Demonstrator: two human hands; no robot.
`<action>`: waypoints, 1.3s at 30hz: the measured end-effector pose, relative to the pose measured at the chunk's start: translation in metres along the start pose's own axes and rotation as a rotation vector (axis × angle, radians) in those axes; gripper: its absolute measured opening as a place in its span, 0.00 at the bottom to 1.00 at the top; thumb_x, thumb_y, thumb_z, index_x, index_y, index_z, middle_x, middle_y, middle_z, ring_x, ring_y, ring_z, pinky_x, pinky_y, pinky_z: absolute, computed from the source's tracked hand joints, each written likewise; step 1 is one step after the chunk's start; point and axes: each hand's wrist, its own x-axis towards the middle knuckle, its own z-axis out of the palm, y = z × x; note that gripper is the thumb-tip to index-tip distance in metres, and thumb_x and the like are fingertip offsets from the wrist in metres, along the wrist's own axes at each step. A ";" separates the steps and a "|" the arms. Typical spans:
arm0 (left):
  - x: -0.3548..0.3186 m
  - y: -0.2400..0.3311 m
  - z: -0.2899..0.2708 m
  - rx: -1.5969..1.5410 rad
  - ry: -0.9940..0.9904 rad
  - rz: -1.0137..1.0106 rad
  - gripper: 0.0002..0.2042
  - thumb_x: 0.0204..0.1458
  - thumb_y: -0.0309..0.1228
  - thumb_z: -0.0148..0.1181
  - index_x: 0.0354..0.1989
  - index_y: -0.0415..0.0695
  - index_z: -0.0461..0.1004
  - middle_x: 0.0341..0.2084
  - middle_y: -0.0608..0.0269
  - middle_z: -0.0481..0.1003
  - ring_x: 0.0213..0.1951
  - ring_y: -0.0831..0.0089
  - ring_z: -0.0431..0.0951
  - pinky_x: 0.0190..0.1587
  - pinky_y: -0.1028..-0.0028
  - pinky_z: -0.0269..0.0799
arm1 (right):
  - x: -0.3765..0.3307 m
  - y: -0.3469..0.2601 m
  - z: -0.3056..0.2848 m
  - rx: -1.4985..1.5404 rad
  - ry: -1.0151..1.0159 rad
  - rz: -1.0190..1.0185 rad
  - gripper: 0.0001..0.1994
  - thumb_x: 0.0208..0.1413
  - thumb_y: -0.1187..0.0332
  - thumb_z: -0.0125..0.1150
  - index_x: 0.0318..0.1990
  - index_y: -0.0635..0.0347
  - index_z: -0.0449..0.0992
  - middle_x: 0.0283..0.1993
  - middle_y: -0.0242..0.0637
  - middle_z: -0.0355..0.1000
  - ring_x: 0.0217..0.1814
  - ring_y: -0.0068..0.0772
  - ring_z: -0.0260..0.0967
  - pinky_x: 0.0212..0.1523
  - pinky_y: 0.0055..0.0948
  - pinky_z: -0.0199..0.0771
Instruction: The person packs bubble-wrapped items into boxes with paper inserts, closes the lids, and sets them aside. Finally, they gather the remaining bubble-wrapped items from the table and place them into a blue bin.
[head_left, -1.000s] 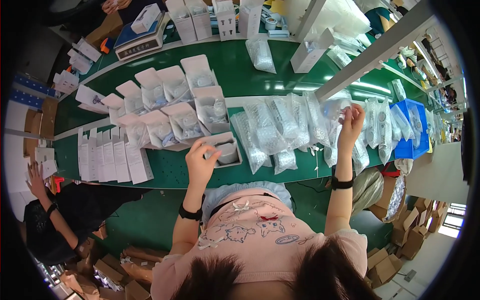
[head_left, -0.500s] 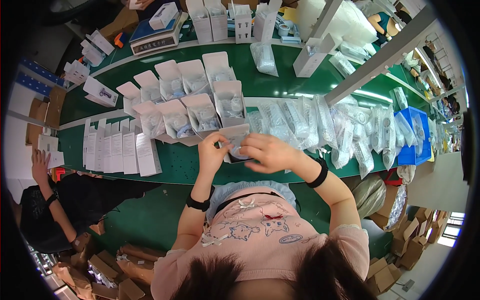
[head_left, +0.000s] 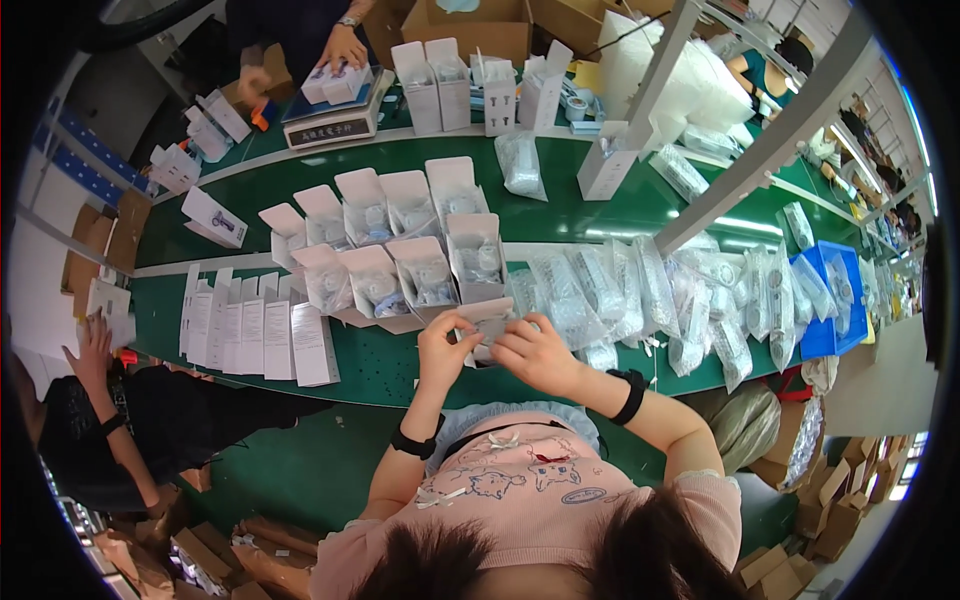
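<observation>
The left hand's [head_left: 447, 347] fingers are nearly closed, thumb and tips drawn together at the near box's left edge; the right hand's [head_left: 540, 353] fingers curl, partly spread, over its right side. Whether either pinches film or only card cannot be told. Between them, near the front edge of the green bench [head_left: 400, 150], sits the near box [head_left: 486, 309], its white flap raised. The step in hand appears to be arranging its contents; the next move seems to call for light fingertip work that spares the thin card walls.

Just beyond stand open white boxes [head_left: 421, 253], square-cornered with stiff flaps, cloudy crinkled plastic inside. To the right lie bubble-wrapped packages [head_left: 600, 287], long, glossy and pebbled, then a smooth blue bin [head_left: 821, 344]. To the left lean flat, matte white printed pieces [head_left: 276, 335].
</observation>
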 end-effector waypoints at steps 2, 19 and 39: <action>-0.001 0.003 0.003 0.034 0.024 0.019 0.08 0.31 0.22 0.62 0.19 0.38 0.68 0.21 0.64 0.70 0.17 0.77 0.65 0.20 0.79 0.57 | -0.004 -0.007 0.004 0.032 0.011 0.038 0.16 0.36 0.62 0.60 0.36 0.56 0.72 0.36 0.31 0.63 0.43 0.32 0.58 0.50 0.41 0.54; 0.045 0.149 0.018 0.023 -0.450 0.340 0.11 0.42 0.20 0.54 0.37 0.37 0.66 0.40 0.56 0.69 0.47 0.70 0.67 0.46 0.75 0.63 | -0.145 0.034 -0.082 0.897 0.608 0.907 0.41 0.26 0.69 0.72 0.53 0.62 0.58 0.50 0.39 0.62 0.53 0.34 0.58 0.54 0.34 0.57; 0.038 0.134 0.124 -0.146 -0.258 -0.232 0.08 0.46 0.22 0.52 0.36 0.37 0.68 0.35 0.61 0.72 0.39 0.76 0.71 0.41 0.78 0.66 | -0.273 0.600 -0.063 0.862 1.424 1.041 0.34 0.38 0.75 0.62 0.54 0.66 0.52 0.51 0.43 0.59 0.50 0.38 0.58 0.50 0.33 0.60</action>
